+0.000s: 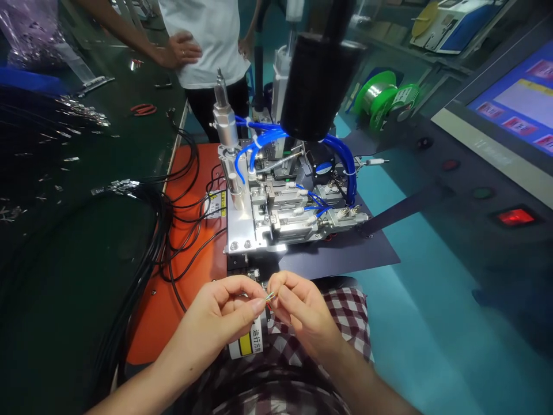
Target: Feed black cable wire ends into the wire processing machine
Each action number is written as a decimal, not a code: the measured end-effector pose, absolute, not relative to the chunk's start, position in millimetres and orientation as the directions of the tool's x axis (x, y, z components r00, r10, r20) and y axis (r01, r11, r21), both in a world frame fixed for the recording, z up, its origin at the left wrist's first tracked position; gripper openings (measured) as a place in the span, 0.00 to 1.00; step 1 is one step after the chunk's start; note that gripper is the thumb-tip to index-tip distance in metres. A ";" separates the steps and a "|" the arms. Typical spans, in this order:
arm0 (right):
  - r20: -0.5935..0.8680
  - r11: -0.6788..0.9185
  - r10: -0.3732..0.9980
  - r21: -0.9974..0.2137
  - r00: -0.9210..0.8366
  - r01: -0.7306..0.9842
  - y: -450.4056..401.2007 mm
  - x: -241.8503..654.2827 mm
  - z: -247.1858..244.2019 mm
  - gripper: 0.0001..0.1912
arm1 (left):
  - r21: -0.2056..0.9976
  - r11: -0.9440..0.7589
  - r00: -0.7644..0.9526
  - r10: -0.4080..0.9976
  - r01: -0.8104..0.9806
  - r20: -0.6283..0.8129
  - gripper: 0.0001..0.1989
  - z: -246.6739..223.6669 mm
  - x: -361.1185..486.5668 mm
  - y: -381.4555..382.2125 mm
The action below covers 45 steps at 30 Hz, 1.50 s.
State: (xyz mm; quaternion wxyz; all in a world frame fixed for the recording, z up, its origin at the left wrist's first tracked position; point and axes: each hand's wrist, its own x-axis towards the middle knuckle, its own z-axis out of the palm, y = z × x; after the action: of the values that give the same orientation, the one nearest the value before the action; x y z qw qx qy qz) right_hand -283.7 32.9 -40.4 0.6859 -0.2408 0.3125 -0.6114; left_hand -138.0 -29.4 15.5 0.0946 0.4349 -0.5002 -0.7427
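Observation:
Both hands meet low in the middle of the view, in front of a metal machine point(294, 213) with blue air hoses. Thin coloured wires point(270, 297) show between the fingertips. My left hand point(228, 308) pinches them from the left with thumb and forefinger. From the other side, my right hand point(305, 305) is closed on the same wires, its thumb and forefinger nearly touching the left fingertips. The far ends of the wires are hidden by the fingers. Just below the hands is a white and yellow label point(246, 344).
Black cables point(159, 230) lie in a bundle over the orange board point(190, 173) at left. Red-handled pliers point(143, 109) rest on the dark table. A person in a white shirt point(207, 40) stands behind. Green wire spools point(380, 95) and a control screen point(518, 104) are at right.

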 end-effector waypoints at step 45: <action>-0.084 0.162 -0.969 -0.927 0.231 0.340 19.4 -309.7 -35.8 0.13 | 0.813 -0.410 -0.517 -0.629 -0.414 -0.581 0.17 19.0 -142.0 -28.4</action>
State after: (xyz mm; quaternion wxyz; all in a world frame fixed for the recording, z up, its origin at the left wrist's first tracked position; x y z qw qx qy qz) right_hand -309.7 19.4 -35.8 0.6631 -0.4191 0.3756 -0.4936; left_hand -142.0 -28.4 19.0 0.0783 0.4852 -0.5373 -0.6853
